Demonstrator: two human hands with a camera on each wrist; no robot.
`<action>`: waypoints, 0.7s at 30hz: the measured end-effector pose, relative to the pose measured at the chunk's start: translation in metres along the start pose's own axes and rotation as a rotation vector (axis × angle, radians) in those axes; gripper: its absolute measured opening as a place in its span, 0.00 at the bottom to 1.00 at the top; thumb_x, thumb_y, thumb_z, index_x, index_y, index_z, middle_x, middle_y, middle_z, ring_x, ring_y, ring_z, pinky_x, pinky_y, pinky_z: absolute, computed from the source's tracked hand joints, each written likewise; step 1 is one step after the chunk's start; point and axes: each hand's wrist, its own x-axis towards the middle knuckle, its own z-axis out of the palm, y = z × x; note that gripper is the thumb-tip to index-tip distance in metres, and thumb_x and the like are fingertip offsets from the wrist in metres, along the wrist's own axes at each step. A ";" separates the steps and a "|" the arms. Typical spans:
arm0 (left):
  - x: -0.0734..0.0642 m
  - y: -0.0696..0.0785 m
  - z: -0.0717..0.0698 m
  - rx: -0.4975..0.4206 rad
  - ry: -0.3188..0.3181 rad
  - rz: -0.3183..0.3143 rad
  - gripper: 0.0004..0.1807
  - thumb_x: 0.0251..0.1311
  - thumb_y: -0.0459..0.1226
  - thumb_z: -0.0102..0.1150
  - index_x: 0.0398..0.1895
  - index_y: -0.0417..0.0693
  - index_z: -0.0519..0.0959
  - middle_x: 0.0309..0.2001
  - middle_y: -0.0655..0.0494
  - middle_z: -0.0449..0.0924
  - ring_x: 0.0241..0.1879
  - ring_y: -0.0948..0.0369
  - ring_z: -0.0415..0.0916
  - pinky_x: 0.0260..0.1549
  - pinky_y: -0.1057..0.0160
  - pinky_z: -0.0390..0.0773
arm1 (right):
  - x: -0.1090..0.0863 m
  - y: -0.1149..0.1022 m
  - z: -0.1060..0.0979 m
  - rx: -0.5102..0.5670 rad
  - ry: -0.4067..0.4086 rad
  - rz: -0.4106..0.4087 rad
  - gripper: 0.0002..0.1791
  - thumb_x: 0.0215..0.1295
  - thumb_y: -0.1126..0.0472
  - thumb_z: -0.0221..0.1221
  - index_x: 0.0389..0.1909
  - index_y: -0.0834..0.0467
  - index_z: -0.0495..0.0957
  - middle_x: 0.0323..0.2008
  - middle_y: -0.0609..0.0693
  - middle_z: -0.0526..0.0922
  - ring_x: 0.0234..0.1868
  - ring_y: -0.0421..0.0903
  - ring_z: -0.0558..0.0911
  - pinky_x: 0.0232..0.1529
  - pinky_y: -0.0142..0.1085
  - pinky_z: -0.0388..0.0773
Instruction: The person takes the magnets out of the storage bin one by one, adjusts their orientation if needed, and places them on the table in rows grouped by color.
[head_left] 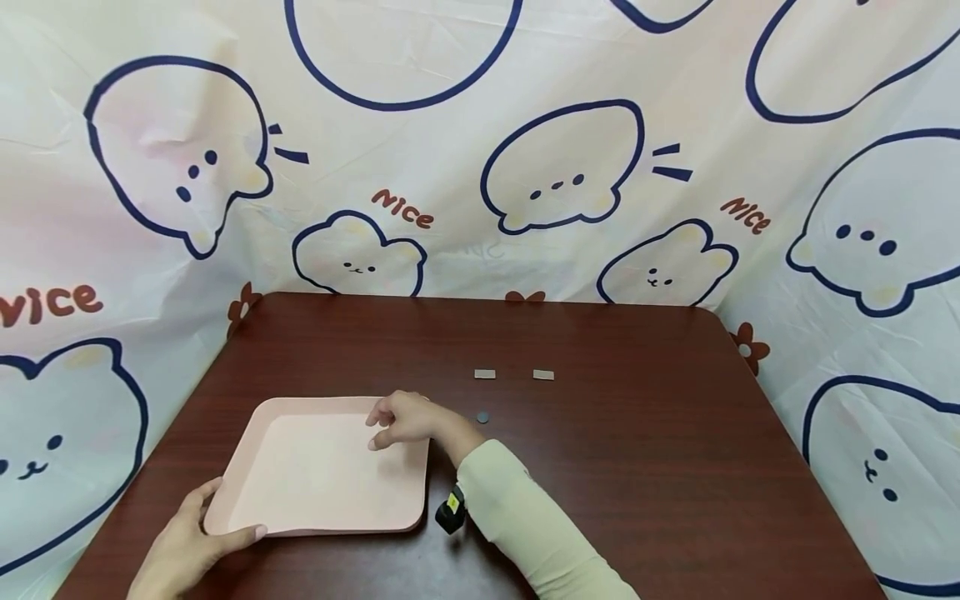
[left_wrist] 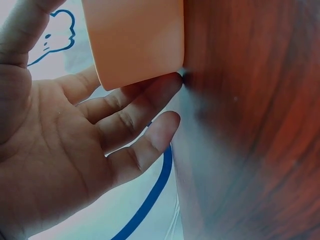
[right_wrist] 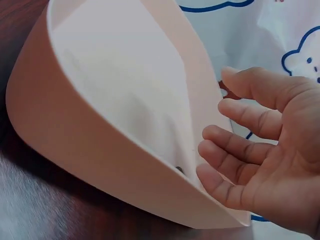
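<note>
A shallow pink tray (head_left: 330,475) with rounded corners sits on the left part of the table. At its near left corner, my left hand (head_left: 183,537) grips the rim, thumb along the front edge and fingers along the left side; the left wrist view shows fingers against the outside of the tray (left_wrist: 135,45). Over the tray's right part hovers my right hand (head_left: 408,418), palm inward, with loosely bent fingers and nothing between them. Inside the tray, a tiny dark object (right_wrist: 179,170) shows near the wall in the right wrist view, partly hidden; its kind cannot be told.
Two small flat grey rectangular pieces, one on the left (head_left: 484,374) and one on the right (head_left: 543,375), lie farther back on the brown table (head_left: 637,467). A small grey disc (head_left: 483,417) lies right of the tray. A printed curtain (head_left: 450,167) surrounds the table.
</note>
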 end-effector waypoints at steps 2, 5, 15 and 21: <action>0.000 0.000 0.001 0.000 -0.001 -0.008 0.65 0.46 0.58 0.67 0.68 0.26 0.36 0.63 0.21 0.44 0.59 0.35 0.50 0.52 0.36 0.56 | 0.003 0.000 0.002 -0.036 -0.015 0.042 0.15 0.54 0.54 0.67 0.43 0.53 0.81 0.34 0.40 0.78 0.36 0.33 0.74 0.36 0.27 0.70; 0.000 0.001 0.002 -0.004 -0.003 -0.024 0.66 0.45 0.58 0.67 0.68 0.26 0.36 0.63 0.21 0.44 0.59 0.35 0.49 0.52 0.35 0.56 | 0.007 0.002 0.007 -0.043 -0.029 0.079 0.13 0.53 0.54 0.67 0.39 0.52 0.81 0.31 0.38 0.76 0.33 0.34 0.73 0.34 0.27 0.69; -0.002 0.002 0.002 -0.010 -0.001 -0.036 0.66 0.45 0.58 0.67 0.68 0.26 0.36 0.63 0.21 0.44 0.59 0.35 0.50 0.52 0.36 0.56 | 0.020 0.001 0.025 0.148 -0.019 0.090 0.08 0.54 0.58 0.66 0.34 0.53 0.80 0.31 0.39 0.76 0.33 0.36 0.74 0.34 0.27 0.71; -0.001 0.000 0.001 -0.006 0.004 -0.023 0.65 0.45 0.58 0.67 0.68 0.26 0.37 0.63 0.21 0.45 0.59 0.35 0.50 0.52 0.36 0.56 | 0.032 0.001 0.039 0.339 0.000 0.020 0.10 0.54 0.64 0.66 0.38 0.60 0.79 0.26 0.43 0.77 0.29 0.36 0.73 0.30 0.27 0.71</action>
